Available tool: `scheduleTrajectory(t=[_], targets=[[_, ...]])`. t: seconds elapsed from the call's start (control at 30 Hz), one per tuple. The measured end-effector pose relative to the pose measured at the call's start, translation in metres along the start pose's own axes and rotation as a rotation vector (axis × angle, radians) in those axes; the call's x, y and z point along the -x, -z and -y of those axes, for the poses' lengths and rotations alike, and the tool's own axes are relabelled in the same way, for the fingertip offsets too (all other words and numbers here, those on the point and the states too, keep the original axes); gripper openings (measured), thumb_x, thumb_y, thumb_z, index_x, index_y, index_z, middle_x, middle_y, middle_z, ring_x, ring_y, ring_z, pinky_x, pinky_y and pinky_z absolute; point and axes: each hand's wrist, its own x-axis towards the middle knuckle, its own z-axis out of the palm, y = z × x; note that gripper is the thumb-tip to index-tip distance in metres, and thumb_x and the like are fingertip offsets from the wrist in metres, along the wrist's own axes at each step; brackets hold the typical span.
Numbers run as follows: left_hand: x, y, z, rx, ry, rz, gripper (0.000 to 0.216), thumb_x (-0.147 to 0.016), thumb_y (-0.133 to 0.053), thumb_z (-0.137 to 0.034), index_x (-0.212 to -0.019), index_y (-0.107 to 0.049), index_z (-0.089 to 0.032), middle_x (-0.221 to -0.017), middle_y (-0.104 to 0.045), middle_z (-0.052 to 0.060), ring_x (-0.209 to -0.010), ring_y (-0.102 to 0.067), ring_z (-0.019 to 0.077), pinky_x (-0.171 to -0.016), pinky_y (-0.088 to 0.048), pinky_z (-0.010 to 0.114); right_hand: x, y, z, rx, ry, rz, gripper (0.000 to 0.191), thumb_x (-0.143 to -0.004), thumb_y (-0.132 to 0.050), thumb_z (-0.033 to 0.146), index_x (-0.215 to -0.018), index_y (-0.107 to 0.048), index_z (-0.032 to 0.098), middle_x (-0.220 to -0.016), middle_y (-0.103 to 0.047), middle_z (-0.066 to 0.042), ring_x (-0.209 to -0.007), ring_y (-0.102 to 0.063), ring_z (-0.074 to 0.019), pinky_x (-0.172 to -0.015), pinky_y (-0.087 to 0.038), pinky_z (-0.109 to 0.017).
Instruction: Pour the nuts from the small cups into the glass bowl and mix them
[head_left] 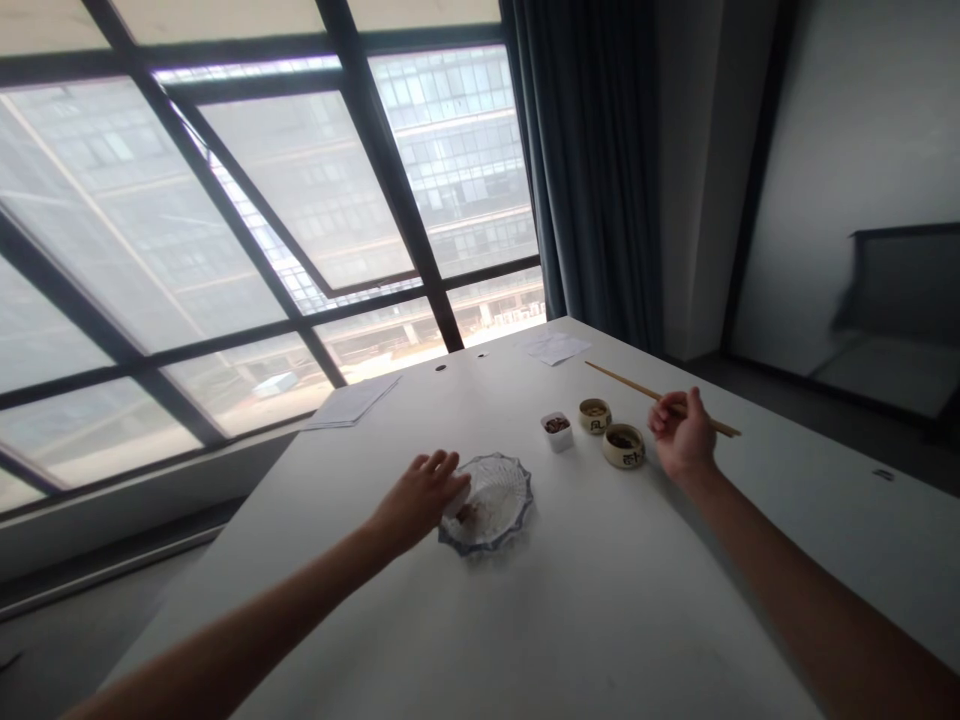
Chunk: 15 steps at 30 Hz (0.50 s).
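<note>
Resting on the near-left rim of a scalloped glass dish [491, 500], the left hand [420, 497] curls its fingers loosely over the edge, touching the glass. The dish sits on the white table [600, 620] and holds a few dark bits. The right hand [682, 437] pinches a pair of wooden chopsticks [637, 388], whose tips point away to the left. Two small round cups [624, 446] and a white square cup [557, 430] stand between the hands, just beside the right one.

Hazy daylight from window [247, 230] at 10 o'clock; room dim at 3 o'clock; edges bowed, softly blurred.
</note>
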Motion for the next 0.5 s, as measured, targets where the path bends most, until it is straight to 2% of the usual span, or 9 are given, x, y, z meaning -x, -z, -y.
scheduleTrajectory(t=[0.1,0.27,0.37,0.5], targets=[[-0.004,-0.004,-0.001,-0.06,-0.093,0.011,0.055,-0.084,-0.065,0.009,-0.129,-0.066,-0.023,-0.149,-0.056,0.016,-0.142,-0.047,0.038,-0.117,-0.033,0.054,-0.002,0.001,0.002,0.0,-0.006,0.003,0.053,-0.093,-0.063,0.065,-0.064,-0.053,0.022,-0.049,-0.043,0.007,-0.041,-0.041,-0.0093,-0.042,-0.031,-0.023],[-0.008,-0.004,0.0,-0.052,-0.155,0.004,0.056,-0.088,-0.067,0.004,-0.136,-0.063,-0.026,-0.152,-0.055,0.013,-0.145,-0.046,0.0357,-0.121,-0.03,0.053,-0.005,0.003,0.007,-0.009,-0.009,0.002,0.052,-0.094,-0.063,0.063,-0.064,-0.053,0.022,-0.05,-0.043,0.007,-0.042,-0.041,-0.0089,-0.043,-0.032,-0.024],[-0.012,0.002,0.001,0.013,-0.121,-0.038,0.057,-0.088,-0.066,0.003,-0.135,-0.062,-0.026,-0.151,-0.056,0.011,-0.146,-0.045,0.0349,-0.121,-0.028,0.053,-0.005,0.002,0.01,-0.019,-0.006,-0.003,0.05,-0.093,-0.065,0.062,-0.064,-0.055,0.022,-0.049,-0.043,0.007,-0.041,-0.041,-0.0091,-0.043,-0.033,-0.024],[-0.033,0.012,-0.01,0.153,0.039,-0.141,0.062,-0.085,-0.075,-0.004,-0.141,-0.057,-0.023,-0.147,-0.055,0.014,-0.137,-0.051,0.0368,-0.117,-0.036,0.054,-0.005,0.001,0.012,-0.035,-0.004,-0.014,0.048,-0.093,-0.065,0.059,-0.064,-0.056,0.022,-0.048,-0.044,0.006,-0.041,-0.04,-0.0092,-0.043,-0.032,-0.024]])
